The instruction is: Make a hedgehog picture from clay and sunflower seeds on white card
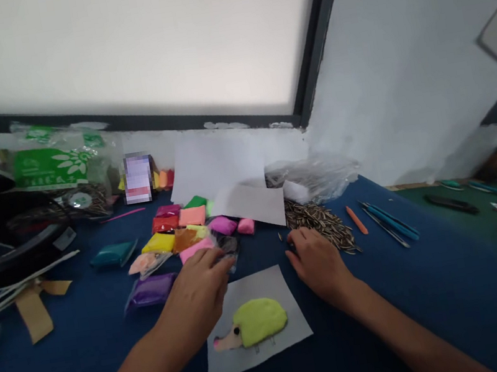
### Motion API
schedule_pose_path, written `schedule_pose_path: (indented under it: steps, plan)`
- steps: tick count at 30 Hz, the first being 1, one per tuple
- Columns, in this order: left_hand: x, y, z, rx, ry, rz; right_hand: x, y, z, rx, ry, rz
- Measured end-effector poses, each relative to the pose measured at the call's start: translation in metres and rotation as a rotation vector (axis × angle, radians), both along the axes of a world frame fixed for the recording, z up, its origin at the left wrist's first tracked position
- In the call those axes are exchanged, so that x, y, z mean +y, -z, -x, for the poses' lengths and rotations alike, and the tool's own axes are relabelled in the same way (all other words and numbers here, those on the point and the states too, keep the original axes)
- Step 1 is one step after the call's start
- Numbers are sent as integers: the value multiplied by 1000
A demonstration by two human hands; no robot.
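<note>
My left hand (201, 286) hovers by the upper left of a white paper sheet (297, 320), close to a pink clay packet (195, 249) and a dark packet (228, 246). Its fingers are loosely bent and apart, with nothing visible in them. On the sheet is a hedgehog picture (261, 320) with a yellow-green clay body, a beige snout, a pink nose and a black eye. My right hand (316, 261) rests at the near left edge of a heap of striped sunflower seeds (325, 224). Its fingers are curled; whatever lies under the fingertips is hidden.
Purple (149, 291), yellow (158, 243) and teal clay packets (114, 254) lie left. An orange tool (356, 220) and blue tweezers (390, 220) lie right. Behind are a blank paper (219, 162), a clear plastic bag (322, 174) and a green seed bag (52, 167).
</note>
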State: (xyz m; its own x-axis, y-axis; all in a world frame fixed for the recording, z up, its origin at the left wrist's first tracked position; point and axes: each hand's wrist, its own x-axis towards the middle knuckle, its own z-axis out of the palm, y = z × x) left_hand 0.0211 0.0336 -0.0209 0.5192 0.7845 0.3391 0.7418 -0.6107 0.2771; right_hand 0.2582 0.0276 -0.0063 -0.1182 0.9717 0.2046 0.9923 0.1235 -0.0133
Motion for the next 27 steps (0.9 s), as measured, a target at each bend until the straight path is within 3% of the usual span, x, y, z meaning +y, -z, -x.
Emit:
schedule_pose_path:
  steps: [6, 10, 14, 20, 27]
  plan:
    - [-1, 12, -1, 23, 25, 18, -4, -9, -3, -27, 75, 86]
    - [2, 21, 0, 10, 26, 6, -6, -16, -6, -20, 60, 68]
    - [-3, 11, -3, 38, -6, 28, 5, -16, -2, 8, 21, 4]
    - [-10, -7, -4, 132, -36, 213, 27, -7, 10, 54, 26, 12]
    - [-4, -9, -2, 105, -80, 352, 16, -11, 13, 282, -25, 95]
